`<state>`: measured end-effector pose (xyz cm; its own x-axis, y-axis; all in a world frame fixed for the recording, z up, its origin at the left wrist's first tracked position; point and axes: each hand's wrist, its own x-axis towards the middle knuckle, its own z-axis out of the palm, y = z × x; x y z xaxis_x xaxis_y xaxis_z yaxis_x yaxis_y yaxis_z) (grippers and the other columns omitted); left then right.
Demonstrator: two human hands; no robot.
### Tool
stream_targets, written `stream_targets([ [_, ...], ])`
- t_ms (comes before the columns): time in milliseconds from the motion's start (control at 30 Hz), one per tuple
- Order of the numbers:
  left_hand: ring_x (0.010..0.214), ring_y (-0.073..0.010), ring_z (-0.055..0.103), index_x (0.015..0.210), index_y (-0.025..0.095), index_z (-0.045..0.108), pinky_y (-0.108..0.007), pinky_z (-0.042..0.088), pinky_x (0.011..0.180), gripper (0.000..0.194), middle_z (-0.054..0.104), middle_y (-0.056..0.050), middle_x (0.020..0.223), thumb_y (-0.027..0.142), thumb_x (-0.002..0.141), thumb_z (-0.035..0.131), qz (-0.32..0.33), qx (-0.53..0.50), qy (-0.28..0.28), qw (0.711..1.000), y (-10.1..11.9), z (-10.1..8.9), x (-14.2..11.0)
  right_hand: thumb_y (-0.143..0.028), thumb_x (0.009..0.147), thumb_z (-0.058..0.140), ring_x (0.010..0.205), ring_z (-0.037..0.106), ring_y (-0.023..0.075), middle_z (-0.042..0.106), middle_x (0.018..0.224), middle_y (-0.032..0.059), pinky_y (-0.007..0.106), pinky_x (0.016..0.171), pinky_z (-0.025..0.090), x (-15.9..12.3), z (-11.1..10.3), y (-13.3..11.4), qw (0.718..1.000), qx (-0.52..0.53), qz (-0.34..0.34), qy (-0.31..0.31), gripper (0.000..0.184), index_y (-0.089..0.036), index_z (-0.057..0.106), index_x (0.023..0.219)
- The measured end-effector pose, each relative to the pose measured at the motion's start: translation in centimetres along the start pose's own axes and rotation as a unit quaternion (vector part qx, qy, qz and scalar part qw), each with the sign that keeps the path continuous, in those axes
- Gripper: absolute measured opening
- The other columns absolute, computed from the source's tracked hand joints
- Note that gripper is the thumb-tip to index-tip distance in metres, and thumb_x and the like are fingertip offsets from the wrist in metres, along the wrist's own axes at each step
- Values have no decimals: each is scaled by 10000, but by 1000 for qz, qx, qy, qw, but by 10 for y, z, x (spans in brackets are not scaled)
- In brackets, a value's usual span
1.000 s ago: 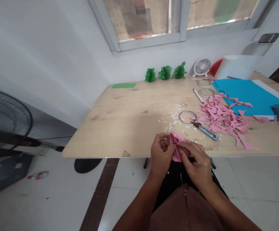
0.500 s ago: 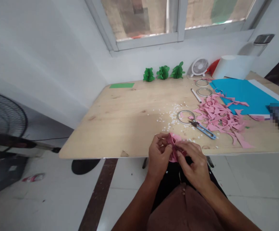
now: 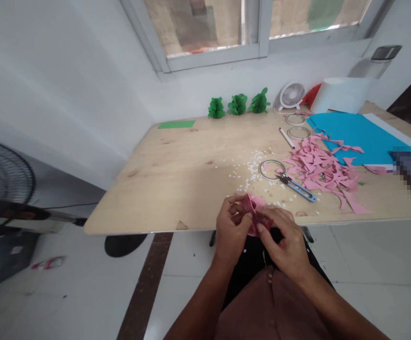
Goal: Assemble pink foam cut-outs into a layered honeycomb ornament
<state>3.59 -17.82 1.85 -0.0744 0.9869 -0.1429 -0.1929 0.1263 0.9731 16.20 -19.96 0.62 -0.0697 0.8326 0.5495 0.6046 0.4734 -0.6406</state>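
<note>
A layered pink paper flower [image 3: 250,203] is pinched between both hands at the front edge of the wooden table [image 3: 155,189]. My left hand [image 3: 231,229] grips its left side, with thumb and fingers closed on the folds. On the other side my right hand [image 3: 282,233] holds the lower right petals between thumb and fingertips. Part of the paper is hidden behind my fingers. Just beyond lie blue-handled thread snips [image 3: 297,188], their tips beside a wire ring [image 3: 272,169].
Pink paper scraps [image 3: 322,165] heap at the right, near blue sheets [image 3: 361,137] and a white marker [image 3: 286,138]. Several green paper shapes [image 3: 238,104] and a small white fan [image 3: 292,96] stand along the wall. A large fan [image 3: 3,174] is at the left.
My fingers shift slightly on the pink paper, and its upper folds open a little toward the left. The whole view has drifted a bit; the table items stay put.
</note>
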Motion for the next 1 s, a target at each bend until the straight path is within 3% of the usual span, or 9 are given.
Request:
stream_targets([
  [567, 634, -120, 613, 1006, 181, 552, -188, 469, 549, 372, 606, 18, 702, 171, 656, 676, -11, -19, 3, 1000, 2, -1, -4, -216, 859, 542, 905, 669, 235, 724, 978, 66, 418, 830, 492, -3, -1, -3, 999, 25, 28, 1, 225, -227, 620, 1070],
  [1000, 617, -123, 623, 1021, 189, 535, -196, 473, 529, 431, 593, 30, 726, 164, 622, 695, -45, -38, 17, 998, 10, -2, -9, -235, 865, 557, 882, 660, 219, 717, 1002, 62, 384, 791, 513, -6, 1, -7, 993, 77, 86, -4, 203, -230, 643, 1048],
])
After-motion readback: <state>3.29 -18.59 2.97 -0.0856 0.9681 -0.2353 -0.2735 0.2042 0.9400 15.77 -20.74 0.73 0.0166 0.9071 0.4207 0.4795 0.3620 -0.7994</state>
